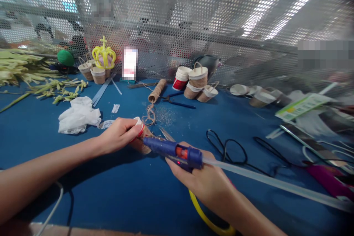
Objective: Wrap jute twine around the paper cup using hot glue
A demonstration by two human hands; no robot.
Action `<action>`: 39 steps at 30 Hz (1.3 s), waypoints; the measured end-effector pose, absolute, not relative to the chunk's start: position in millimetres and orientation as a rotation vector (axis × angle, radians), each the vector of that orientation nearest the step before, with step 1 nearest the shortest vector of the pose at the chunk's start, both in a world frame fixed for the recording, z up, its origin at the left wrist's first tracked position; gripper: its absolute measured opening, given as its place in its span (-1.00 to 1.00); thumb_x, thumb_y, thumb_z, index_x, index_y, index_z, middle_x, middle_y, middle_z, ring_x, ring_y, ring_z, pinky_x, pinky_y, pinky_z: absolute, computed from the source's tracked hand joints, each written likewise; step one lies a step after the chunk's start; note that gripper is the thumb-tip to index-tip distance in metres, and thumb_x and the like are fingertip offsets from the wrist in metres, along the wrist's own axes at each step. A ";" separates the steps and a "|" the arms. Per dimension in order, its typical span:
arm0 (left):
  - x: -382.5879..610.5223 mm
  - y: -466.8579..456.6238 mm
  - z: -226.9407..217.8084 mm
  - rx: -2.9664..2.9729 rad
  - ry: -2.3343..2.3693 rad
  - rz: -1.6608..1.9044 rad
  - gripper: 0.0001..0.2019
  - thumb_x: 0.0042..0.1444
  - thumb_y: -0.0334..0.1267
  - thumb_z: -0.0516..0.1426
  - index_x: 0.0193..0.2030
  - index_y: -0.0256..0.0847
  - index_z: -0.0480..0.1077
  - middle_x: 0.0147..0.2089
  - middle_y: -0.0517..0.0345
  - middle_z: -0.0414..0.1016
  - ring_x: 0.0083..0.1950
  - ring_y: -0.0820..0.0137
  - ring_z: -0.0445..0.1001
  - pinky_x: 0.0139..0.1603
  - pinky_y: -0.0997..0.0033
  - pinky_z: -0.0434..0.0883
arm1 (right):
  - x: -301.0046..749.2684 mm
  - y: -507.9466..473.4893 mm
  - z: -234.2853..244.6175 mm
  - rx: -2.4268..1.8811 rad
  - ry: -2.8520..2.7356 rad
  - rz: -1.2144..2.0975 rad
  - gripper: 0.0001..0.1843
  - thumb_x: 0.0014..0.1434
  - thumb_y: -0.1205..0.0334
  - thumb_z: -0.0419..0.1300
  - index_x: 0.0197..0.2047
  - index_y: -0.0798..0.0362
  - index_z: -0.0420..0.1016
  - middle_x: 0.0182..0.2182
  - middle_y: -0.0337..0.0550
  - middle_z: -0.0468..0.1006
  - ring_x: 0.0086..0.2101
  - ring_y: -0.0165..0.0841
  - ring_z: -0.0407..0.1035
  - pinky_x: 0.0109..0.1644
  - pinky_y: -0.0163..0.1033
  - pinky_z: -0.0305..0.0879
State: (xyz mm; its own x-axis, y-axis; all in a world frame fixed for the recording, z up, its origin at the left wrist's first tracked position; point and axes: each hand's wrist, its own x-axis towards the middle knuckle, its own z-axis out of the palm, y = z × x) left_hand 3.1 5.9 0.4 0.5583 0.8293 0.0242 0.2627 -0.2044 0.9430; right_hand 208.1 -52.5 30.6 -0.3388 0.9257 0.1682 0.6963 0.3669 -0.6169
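Note:
My left hand [118, 133] is wrapped round a small paper cup [140, 133] with a red band, partly covered in brown twine, lying on its side on the blue table [116, 191]. My right hand [201, 179] grips a blue glue gun [173, 150] with an orange trigger part. Its nozzle points left and touches the cup's twine-wrapped side. A clear glue stick [276, 186] juts out of the gun's back to the right. A strand of twine [150, 116] runs from the cup to a twine spool [156, 91] farther back.
Several twine-wrapped cups [199, 84] stand at the back centre, more beside a yellow crown [104, 56] at back left. White crumpled tissue [78, 115], green leaf strips [41, 81], pliers [177, 100], black cord [235, 153] and scissors [318, 151] lie around. A perforated metal screen [193, 14] closes the far side.

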 end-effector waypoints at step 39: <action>-0.8 8.3 0.5 2.080 1.049 0.728 -0.62 0.15 -0.18 -0.15 -0.42 -0.37 0.37 -0.57 0.24 0.23 -0.54 0.56 0.15 -0.58 0.61 0.16 | 214.0 -49.0 25.1 -1.434 -2.088 0.511 -0.88 0.01 0.28 0.08 -0.48 0.01 0.43 -0.60 -0.25 0.47 -0.54 -0.37 0.36 -0.42 -0.28 0.34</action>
State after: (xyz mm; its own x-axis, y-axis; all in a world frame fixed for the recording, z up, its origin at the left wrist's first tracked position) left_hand -0.8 8.3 0.5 0.5172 0.8386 0.1711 0.4543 -0.4384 0.7755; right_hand 214.0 -49.0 25.1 -0.2793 0.9336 0.2246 0.7244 0.3584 -0.5889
